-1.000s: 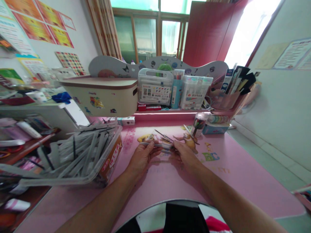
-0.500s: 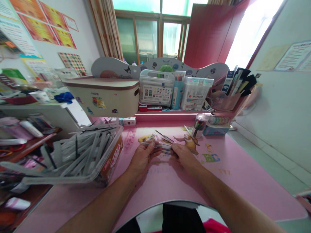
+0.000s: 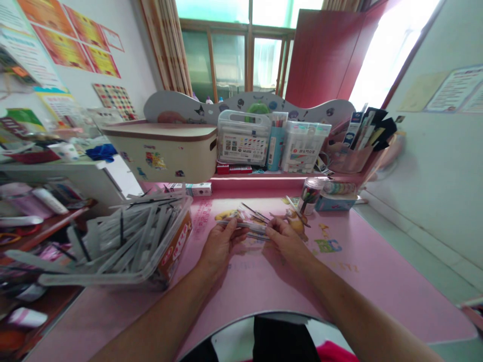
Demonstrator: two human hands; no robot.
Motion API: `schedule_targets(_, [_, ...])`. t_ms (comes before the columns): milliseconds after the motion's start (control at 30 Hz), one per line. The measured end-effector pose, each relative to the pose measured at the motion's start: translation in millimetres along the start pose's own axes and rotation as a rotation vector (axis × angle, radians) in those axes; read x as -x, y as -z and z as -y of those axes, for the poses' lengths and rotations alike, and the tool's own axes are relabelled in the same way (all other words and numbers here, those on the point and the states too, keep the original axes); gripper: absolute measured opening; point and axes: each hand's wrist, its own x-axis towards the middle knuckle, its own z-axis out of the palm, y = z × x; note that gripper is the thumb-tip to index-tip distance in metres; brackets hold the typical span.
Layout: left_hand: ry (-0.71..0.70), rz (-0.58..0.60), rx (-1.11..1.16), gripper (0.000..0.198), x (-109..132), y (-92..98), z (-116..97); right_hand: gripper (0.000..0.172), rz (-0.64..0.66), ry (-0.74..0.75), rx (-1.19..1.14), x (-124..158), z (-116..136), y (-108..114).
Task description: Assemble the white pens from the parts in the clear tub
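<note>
My left hand is closed, its thumb and fingers pinching one end of a slim, see-through pen above the pink desk. At the pen's other end, the thumb and fingers of my right hand are closed on it. Too little shows to tell whether it sits in a clear sleeve. Below and just beyond my hands, several thin dark and clear sticks lie on the desk. Another slim pen rests slantwise to the right, near a clear jar of dark-coloured pieces.
On the left stands a clear plastic bin heaped with long translucent sleeves and dark sticks. A cream lidded box, marker cases and a pen holder line the shelf behind. A blue box is beside the jar.
My right hand's fingers have lifted and shifted slightly along the pen. My left hand stays almost in place, and the sticks on the desk lie as before.
</note>
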Motion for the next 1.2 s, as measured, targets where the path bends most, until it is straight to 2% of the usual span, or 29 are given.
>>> schedule_targets(133, [-0.070, -0.019, 0.011, 0.028, -3.3, 4.0, 0.7, 0.033, 0.105, -0.229, -0.412, 4.4, 11.1, -2.1])
schedule_targets(200, [-0.092, -0.006, -0.027, 0.032, -2.1, 3.7, 1.1, 0.030, 0.190, -0.379, -0.481, 6.6, 15.2, -2.6])
schedule_targets(267, [-0.124, -0.006, -0.101, 0.034, 1.5, 1.9, 1.2, 0.025, 0.227, -0.453, -0.434, 8.6, 16.6, -4.1])
schedule_targets(367, [-0.154, -0.020, -0.204, 0.034, 7.5, -1.7, 0.7, 0.028, 0.213, -0.401, -0.271, 11.0, 14.9, -7.3])
schedule_targets(433, [-0.169, -0.022, -0.187, 0.031, 8.5, -3.4, -1.4, 0.029, 0.212, -0.347, -0.220, 11.2, 13.6, -7.5])
schedule_targets(500, [-0.162, -0.043, -0.054, 0.027, 5.3, -3.9, -6.3, 0.028, 0.201, -0.348, -0.263, 9.5, 13.6, -4.7])
schedule_targets(600, [-0.041, -0.165, 0.258, 0.024, -5.4, -1.7, -18.5, 0.027, 0.093, -0.328, -0.393, 3.4, 15.9, 3.9])
schedule_targets(667, [0.029, -0.274, 0.410, 0.027, -12.5, 1.2, -26.6, 0.030, -0.001, -0.260, -0.433, -1.2, 17.7, 9.6])
schedule_targets(733, [0.040, -0.328, 0.482, 0.030, -15.7, 3.7, -30.9, 0.030, -0.082, -0.180, -0.444, -4.5, 18.3, 12.5])
schedule_targets(800, [0.047, -0.298, 0.491, 0.027, -13.5, 3.6, -29.3, 0.027, -0.168, -0.089, -0.444, -5.5, 16.9, 11.1])
schedule_targets(867, [0.081, -0.172, 0.425, 0.016, -6.7, 0.1, -21.5, 0.023, -0.208, -0.012, -0.408, -3.7, 13.1, 5.6])
schedule_targets(900, [0.102, -0.100, 0.373, 0.009, -2.6, -2.7, -16.0, 0.020, -0.205, 0.020, -0.372, -1.8, 10.4, 1.9])
schedule_targets(967, [0.164, 0.021, 0.265, 0.011, 4.8, -9.0, -4.5, 0.019, -0.123, 0.016, -0.275, 3.2, 4.3, -6.0])
schedule_targets(1000, [0.193, 0.046, 0.229, 0.009, 7.3, -11.7, 0.3, 0.018, -0.050, -0.001, -0.206, 5.8, 1.5, -9.3])
schedule_targets(1033, [0.210, 0.045, 0.210, 0.004, 8.8, -13.9, 3.8, 0.018, 0.022, -0.028, -0.145, 8.0, -0.8, -11.9])
schedule_targets(1100, [0.217, 0.005, 0.221, 0.016, 9.1, -15.9, 6.2, 0.013, 0.123, -0.065, -0.090, 10.1, -3.6, -13.9])
schedule_targets(1200, [0.259, -0.059, 0.297, 0.023, 6.9, -14.3, 1.6, 0.021, 0.094, -0.002, -0.149, 6.8, -2.6, -10.0])
